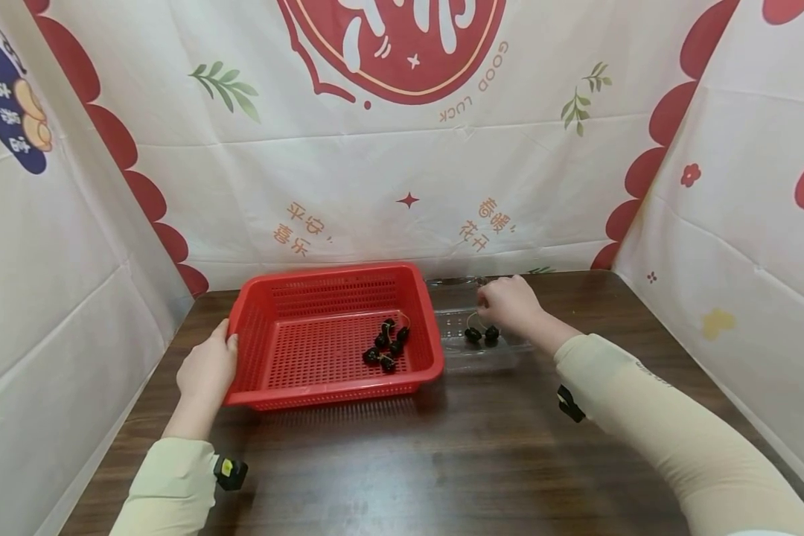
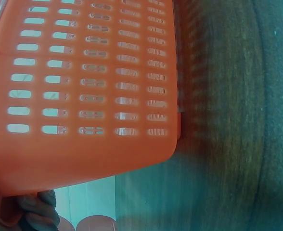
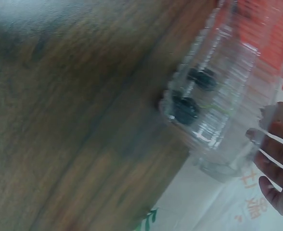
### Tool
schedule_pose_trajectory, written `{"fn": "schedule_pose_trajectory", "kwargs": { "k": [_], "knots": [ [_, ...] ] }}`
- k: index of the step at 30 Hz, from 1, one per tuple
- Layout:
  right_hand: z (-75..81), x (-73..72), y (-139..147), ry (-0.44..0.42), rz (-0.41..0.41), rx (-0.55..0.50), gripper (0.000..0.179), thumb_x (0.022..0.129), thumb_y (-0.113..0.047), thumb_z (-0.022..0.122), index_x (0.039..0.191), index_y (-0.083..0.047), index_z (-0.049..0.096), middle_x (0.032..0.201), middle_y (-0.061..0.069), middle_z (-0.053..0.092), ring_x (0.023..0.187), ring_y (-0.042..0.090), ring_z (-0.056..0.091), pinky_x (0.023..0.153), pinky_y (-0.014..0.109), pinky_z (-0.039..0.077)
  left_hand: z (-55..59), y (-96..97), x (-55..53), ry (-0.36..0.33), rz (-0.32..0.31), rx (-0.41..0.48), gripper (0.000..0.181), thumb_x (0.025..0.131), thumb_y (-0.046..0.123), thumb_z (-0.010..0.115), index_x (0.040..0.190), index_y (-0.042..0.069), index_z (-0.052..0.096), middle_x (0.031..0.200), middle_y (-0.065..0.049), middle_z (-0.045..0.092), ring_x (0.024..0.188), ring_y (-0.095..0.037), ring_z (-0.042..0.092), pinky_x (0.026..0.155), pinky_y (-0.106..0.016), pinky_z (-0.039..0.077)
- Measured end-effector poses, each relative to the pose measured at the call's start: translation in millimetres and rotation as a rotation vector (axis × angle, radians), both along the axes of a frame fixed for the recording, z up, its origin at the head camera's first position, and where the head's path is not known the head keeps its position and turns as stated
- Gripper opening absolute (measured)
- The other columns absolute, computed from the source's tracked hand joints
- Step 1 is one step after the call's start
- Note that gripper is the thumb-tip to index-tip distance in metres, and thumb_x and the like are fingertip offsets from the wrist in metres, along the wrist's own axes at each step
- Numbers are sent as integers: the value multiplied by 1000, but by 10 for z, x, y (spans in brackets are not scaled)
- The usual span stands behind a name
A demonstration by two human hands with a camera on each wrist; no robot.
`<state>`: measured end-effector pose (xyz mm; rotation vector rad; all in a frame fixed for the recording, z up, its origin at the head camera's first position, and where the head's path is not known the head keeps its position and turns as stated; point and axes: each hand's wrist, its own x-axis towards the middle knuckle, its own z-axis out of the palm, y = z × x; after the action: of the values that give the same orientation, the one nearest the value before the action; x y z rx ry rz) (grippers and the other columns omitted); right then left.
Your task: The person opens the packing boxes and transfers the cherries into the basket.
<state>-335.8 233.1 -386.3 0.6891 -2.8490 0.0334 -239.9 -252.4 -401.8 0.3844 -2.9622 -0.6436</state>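
A red plastic basket (image 1: 254, 335) with slotted walls sits on the table. My left hand (image 1: 208, 365) grips its left rim; in the left wrist view, fingers (image 2: 38, 209) curl under that rim. In the basket's right half lie several dark, cherry-like fruits (image 1: 388, 346) with thin pale stems. Right of the basket is a clear plastic container (image 1: 455, 324), holding two more dark fruits (image 3: 185, 109) joined by a stem. My right hand (image 1: 512, 305) is over the container, bent fingers (image 3: 271, 163) at its clear plastic, near the stem. I cannot tell whether they pinch anything.
The brown wooden table (image 1: 409, 469) extends toward me from the basket and container. Printed white cloth (image 1: 402, 171) hangs behind the table and along both sides. The container stands close against the basket's right side, near the table's back edge.
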Motion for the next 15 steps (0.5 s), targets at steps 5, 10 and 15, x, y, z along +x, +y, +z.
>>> {"fn": "schedule_pose_trajectory", "kwargs": {
  "k": [5, 10, 15],
  "knots": [
    [-98, -20, 5, -1, 11, 22, 21, 77, -12, 72, 62, -18, 59, 58, -7, 53, 56, 16, 48, 63, 41, 35, 9, 3, 13, 0, 2, -2, 53, 104, 28, 38, 151, 4, 31, 123, -34, 54, 91, -45, 60, 66, -56, 47],
    [-152, -46, -18, 7, 2, 41, 20, 77, -11, 74, 64, -17, 61, 59, -6, 55, 58, 18, 49, 63, 40, 34, 11, 4, 7, -2, 9, -5, 53, 104, 28, 38, 151, 5, 31, 124, -34, 54, 92, -46, 60, 68, -57, 48],
    [-162, -68, -53, 8, -25, 69, 8, 78, -14, 78, 76, -14, 70, 70, -2, 65, 66, 21, 56, 64, 41, 37, 9, -1, 6, -6, 6, -2, 53, 104, 28, 39, 151, 5, 30, 124, -34, 54, 93, -46, 60, 69, -58, 47]
  ]
}}
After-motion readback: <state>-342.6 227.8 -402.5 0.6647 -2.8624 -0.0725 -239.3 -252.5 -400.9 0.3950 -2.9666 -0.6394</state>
